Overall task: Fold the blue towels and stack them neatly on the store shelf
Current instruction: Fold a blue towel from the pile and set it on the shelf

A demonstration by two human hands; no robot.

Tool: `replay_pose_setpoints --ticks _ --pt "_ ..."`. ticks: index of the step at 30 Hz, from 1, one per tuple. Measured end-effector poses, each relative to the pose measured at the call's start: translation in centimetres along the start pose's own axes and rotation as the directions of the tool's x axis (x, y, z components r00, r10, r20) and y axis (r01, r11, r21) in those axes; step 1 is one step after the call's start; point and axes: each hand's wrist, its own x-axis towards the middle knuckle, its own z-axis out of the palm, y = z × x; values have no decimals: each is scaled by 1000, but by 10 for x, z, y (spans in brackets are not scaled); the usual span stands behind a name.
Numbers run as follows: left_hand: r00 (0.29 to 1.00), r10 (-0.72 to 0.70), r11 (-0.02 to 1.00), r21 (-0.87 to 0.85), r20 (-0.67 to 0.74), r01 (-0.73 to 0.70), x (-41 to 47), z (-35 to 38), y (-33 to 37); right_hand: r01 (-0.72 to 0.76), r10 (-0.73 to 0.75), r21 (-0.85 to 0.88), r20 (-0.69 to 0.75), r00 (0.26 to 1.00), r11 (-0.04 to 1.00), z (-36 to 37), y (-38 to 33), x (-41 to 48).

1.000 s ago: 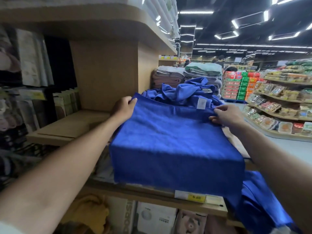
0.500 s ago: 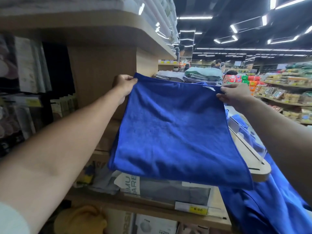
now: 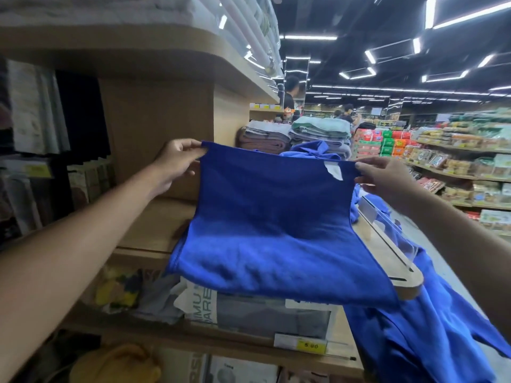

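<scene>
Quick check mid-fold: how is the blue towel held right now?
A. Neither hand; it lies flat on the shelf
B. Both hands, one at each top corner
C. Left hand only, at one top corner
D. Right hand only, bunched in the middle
B: the left hand pinches the towel's top left corner and the right hand its top right corner, beside the white tag, with the top edge stretched between them.

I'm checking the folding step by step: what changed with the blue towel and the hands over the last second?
The blue towel was lying flat on the shelf a second ago; the left hand and right hand have since lifted its far edge, so it now hangs between them with the white tag facing the camera. Both hands kept their corner grips; the crumpled blue towels behind stayed put.
</scene>
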Motion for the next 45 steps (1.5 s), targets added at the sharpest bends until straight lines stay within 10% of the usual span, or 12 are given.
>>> replay_pose_setpoints --ticks 8,13,16,18,21,31,45 --pt "922 228 961 83 314 -265 -109 -66 14 419 -378 -50 345 859 907 -64 -17 -95" --pt "920 71 896 380 385 -228 -185 -90 -13 542 -74 -427 733 676 724 -64 14 -137" --pt "934 -224 910 402 279 99 -205 -88 -39 522 -165 -445 625 763 727 -44 9 -139" --pt "768 -550 835 206 329 510 -217 -74 -51 542 -304 -401 519 799 739 -17 -1 -140" --pt "609 -618 613 -181 497 769 -222 -52 -60 577 -347 -366 528 775 730 34 -12 -144" --pt "598 -587 420 -426 546 801 -219 -44 -52 566 -149 -504 647 748 653 78 9 -138" --pt "609 -683 458 -414 402 787 -219 -46 -28 565 -129 -519 654 746 641 78 11 -137"
